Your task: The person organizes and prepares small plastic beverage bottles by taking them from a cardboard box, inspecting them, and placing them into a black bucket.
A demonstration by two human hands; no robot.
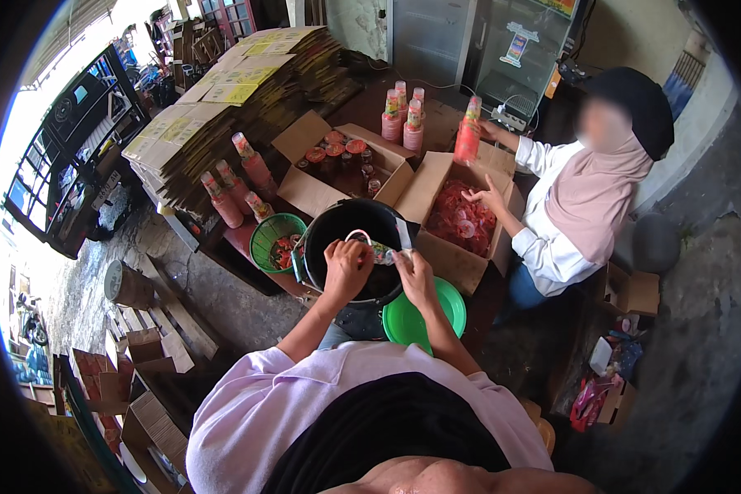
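Over a black bucket (321,228) both of my hands are at a printed plastic cup (381,253) lying on its side. My left hand (347,265) has its fingers closed at the cup's rim, where a pale curved strip stands up. At the cup's other end, my right hand (415,272) grips it. A green plastic basket (265,233) with red scraps stands left of the bucket, and a green basin (454,312) sits below right. Beyond the bucket an open cardboard box (373,148) contains cups with red lids. What lies deep inside the bucket is too dark to tell.
At right a co-worker (568,210) holds a stack of red cups (468,136) over a carton (500,247) of red plastic pieces. Cup stacks (225,207) stand at the table's left, others (412,133) at the back. Flattened cartons (222,92) are piled behind; a wooden pallet (173,309) lies left.
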